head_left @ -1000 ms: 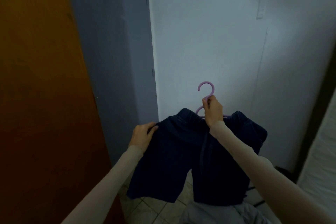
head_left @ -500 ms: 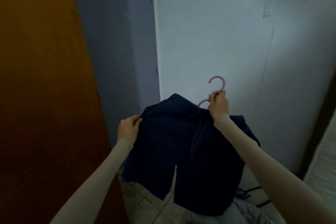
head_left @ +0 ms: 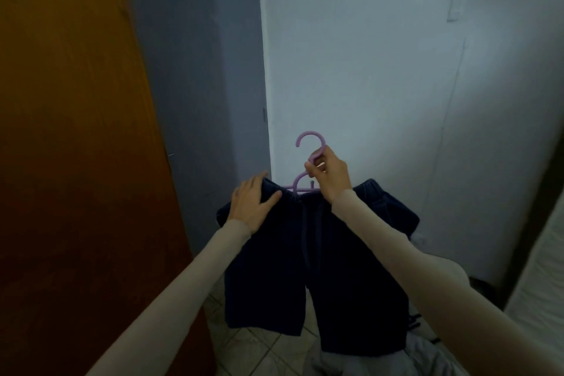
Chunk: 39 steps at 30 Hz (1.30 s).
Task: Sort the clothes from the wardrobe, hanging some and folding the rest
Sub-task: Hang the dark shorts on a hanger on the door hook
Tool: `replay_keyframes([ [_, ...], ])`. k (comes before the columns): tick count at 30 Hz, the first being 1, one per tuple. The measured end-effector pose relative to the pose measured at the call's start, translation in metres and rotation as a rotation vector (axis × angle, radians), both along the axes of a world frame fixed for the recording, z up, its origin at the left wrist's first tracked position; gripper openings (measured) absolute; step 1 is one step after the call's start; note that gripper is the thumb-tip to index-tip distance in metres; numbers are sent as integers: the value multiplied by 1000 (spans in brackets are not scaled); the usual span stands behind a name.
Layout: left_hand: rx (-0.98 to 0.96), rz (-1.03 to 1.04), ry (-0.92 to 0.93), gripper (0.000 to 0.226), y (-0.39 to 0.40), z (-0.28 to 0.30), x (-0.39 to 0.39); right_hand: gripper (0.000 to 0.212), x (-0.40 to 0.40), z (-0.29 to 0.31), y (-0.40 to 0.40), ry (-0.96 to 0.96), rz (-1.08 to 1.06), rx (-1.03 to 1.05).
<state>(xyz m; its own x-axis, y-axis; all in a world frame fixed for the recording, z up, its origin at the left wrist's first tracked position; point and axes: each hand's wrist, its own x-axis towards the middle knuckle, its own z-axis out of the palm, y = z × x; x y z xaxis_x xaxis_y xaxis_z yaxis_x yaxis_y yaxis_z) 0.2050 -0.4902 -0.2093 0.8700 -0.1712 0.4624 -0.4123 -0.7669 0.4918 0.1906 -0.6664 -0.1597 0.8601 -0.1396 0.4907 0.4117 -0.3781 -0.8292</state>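
A pair of dark navy shorts [head_left: 335, 268] hangs from a purple plastic hanger [head_left: 308, 146] in front of me, legs pointing down toward the floor. My right hand [head_left: 331, 175] is closed around the hanger's neck just below the hook. My left hand [head_left: 251, 204] lies flat on the left side of the shorts' waistband, fingers spread, pressing the fabric over the hanger arm. The hanger's arms are mostly hidden under the waistband.
An orange-brown wooden door [head_left: 70, 162] fills the left side. Behind it stands a grey wardrobe panel [head_left: 201, 85], then a white wall [head_left: 381, 70]. Tiled floor [head_left: 259, 348] and a grey garment [head_left: 381, 360] lie below. A white mattress edge [head_left: 540, 268] is at the right.
My left hand let go of the waistband's pinched edge and now rests flat on top of it. The hanger and shorts have shifted slightly left and lower in view.
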Motion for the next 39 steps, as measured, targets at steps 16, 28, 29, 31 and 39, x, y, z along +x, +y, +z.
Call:
replay_keyframes([
  [16,23,70,-123,18,79,-8,-22,29,3,-13,48,25,40,-699],
  [28,30,352,-150,9,267,4,-95,48,-7,-50,189,50,117,-778],
  [29,23,374,-150,9,283,5,-104,45,-11,-49,206,53,158,-741],
  [31,10,426,-141,11,316,5,-124,41,-20,-48,245,53,217,-705],
  [39,302,746,132,29,423,8,-201,32,-49,-45,366,64,453,-642],
])
